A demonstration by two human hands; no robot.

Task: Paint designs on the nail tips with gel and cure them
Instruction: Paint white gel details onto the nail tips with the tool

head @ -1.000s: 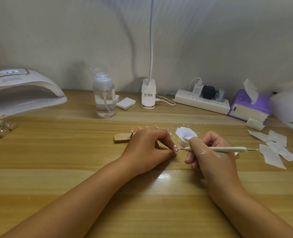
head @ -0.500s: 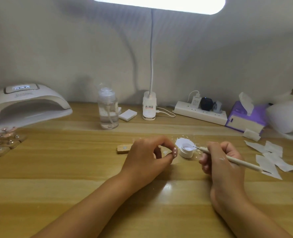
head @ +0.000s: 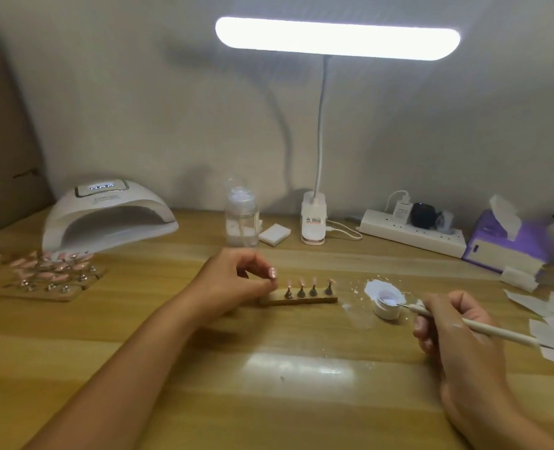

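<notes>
White brush (head: 496,332) in the right hand (head: 457,345) reaches into the gel pot (head: 386,311).

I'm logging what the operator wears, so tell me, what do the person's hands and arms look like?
The left forearm and right forearm are bare, with no sleeves, gloves, watch or rings in view. The left hand has a pale, glittery polished thumbnail. The right hand carries small white smears on its back.

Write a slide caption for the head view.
Right hand dips pen in gel pot; left hand beside four nail tips on stand.
</notes>
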